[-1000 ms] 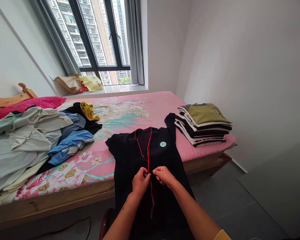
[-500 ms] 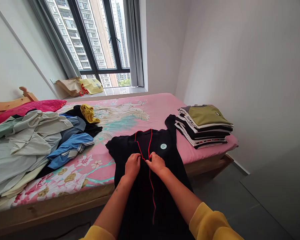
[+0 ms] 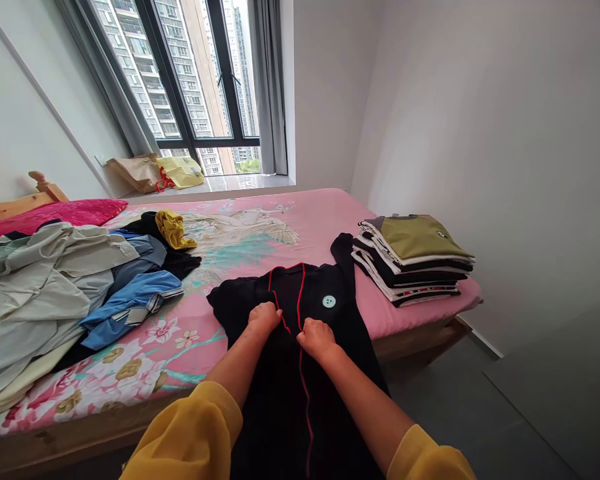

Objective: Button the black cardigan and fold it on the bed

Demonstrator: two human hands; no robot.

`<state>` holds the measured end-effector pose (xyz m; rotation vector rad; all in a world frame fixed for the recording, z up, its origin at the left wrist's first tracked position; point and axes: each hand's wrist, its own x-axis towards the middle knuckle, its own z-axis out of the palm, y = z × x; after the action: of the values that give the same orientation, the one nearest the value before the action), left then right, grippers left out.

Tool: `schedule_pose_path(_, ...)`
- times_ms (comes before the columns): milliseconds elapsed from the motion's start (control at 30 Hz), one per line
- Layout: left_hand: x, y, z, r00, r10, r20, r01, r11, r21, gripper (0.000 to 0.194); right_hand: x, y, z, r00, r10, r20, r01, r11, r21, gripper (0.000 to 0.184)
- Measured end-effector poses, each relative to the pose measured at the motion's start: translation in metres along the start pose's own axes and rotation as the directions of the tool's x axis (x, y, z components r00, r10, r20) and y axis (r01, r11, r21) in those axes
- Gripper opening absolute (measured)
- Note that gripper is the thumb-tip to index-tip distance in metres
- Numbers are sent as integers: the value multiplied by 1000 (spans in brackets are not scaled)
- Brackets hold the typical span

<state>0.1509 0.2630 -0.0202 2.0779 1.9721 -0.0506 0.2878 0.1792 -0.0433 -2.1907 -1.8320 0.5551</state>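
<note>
A black jacket (image 3: 325, 393) with red piping along its front edges and a round pale badge on the chest lies on the bed, its lower part hanging over the near edge towards me. My left hand (image 3: 265, 317) is closed on the jacket's front, beside the red-trimmed edge of the neck opening. The fingers of my right hand (image 3: 317, 338) are curled on the opposite front edge, just below the neckline. The two front edges meet below my hands, and a red line runs down from there. One black sleeve stretches back towards the folded pile.
Several folded garments are stacked (image 3: 413, 260) at the bed's right end, an olive one on top. Loose clothes (image 3: 70, 273) are heaped on the left of the pink flowered bedsheet (image 3: 315, 217). Paper and yellow bags (image 3: 180, 172) stand on the windowsill.
My left hand has shifted slightly up and left along the jacket's neck edge. My right hand has moved slightly down, its fingers more curled. The view has shifted a little.
</note>
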Motion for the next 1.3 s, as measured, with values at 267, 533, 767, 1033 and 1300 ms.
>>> schedule_pose_path(267,9,4,2,997,-47,56,54,991,-120,28,-7,2,-2,1000,-7,9,7,1000,-19,24)
schedule_pose_path(533,17,1,8,999,13,50,12,889,-459,28,-8,9,-5,998,11,-58,-4,994,106,14)
schedule_pose_path(767,-25,-6,33,951,238,-197,-307,793,-527,22,-9,6,4,994,-30,-106,69,922,381,7)
schedule_pose_path(1033,-59,-14,47,873,420,-248,-488,774,-405,14,-7,8,29,996,-61,-65,84,894,440,11)
schedule_pose_path(1300,-58,-1,48,940,257,-226,-337,804,-490,12,-12,20,25,980,-159,-120,199,809,553,16)
